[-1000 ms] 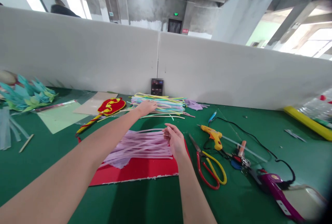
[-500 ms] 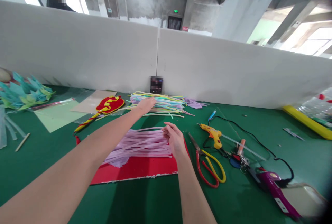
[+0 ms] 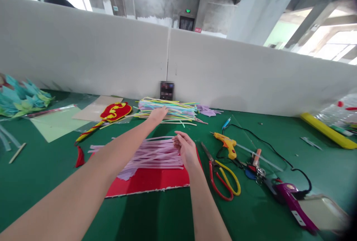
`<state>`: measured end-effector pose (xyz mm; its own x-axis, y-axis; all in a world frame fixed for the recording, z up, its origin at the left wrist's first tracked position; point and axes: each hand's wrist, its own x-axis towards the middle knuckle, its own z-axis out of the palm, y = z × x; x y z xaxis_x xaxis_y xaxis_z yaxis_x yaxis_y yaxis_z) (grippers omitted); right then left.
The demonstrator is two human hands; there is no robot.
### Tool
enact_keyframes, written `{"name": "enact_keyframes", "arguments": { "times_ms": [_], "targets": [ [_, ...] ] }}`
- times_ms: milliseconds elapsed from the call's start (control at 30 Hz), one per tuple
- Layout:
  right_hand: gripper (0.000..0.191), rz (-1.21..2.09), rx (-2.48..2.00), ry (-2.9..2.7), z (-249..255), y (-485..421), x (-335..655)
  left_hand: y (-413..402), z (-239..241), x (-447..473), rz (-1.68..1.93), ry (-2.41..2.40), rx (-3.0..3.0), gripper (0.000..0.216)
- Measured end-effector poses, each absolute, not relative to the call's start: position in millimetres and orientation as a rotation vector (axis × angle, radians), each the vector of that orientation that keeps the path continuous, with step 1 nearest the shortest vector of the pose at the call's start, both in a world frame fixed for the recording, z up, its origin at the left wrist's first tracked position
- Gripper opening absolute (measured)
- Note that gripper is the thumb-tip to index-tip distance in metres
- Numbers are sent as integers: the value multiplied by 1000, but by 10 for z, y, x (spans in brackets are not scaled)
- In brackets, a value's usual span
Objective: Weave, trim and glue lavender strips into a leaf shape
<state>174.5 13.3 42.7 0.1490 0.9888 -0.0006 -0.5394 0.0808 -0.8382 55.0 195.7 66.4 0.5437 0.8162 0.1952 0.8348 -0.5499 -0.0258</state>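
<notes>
My left hand [image 3: 158, 115] reaches over a pile of pastel pipe cleaners [image 3: 182, 111] in yellow, mint, blue and lilac at the back of the table. Its fingertips dip toward the pile and are mostly hidden, so I cannot tell their grip. Nearer me, lilac pipe cleaners [image 3: 158, 153] lie sideways in a loose layer on a red board [image 3: 156, 180]. My right hand [image 3: 186, 148] is at their right ends, its fingers loosely bent and apart, with nothing visible in them. My left forearm covers part of the lilac layer.
Right of the board lie scissors [image 3: 221, 177], a yellow glue gun [image 3: 227, 145], a bunch of keys [image 3: 260, 174] and a purple-handled tool [image 3: 295, 203]. Leftward are a red-and-yellow fan-shaped piece [image 3: 115, 111], green paper [image 3: 52, 124] and turquoise petals [image 3: 23, 97]. A white partition [image 3: 217, 70] stands behind.
The view has shifted slightly, so things sit a little further left and more lilac ends and a red tassel show at the left. Both hands stay in nearly the same places.
</notes>
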Motion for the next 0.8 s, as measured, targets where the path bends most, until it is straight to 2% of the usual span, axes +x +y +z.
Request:
{"name": "enact_keyframes", "arguments": {
  "times_ms": [300,500,667,800],
  "targets": [
    [22,1312,-819,-689,413,159,1732,1854,682,444,-426,-1603,-2616,25],
    [23,1201,-824,-689,398,163,1735,1615,888,420,-757,-1777,-2505,40],
    [16,724,-1159,-809,328,117,1784,916,927,516,-811,-1688,-2653,36],
    [26,198,-1423,-1212,316,-3,1728,202,741,575,-697,-1601,-2675,46]
  ]
}}
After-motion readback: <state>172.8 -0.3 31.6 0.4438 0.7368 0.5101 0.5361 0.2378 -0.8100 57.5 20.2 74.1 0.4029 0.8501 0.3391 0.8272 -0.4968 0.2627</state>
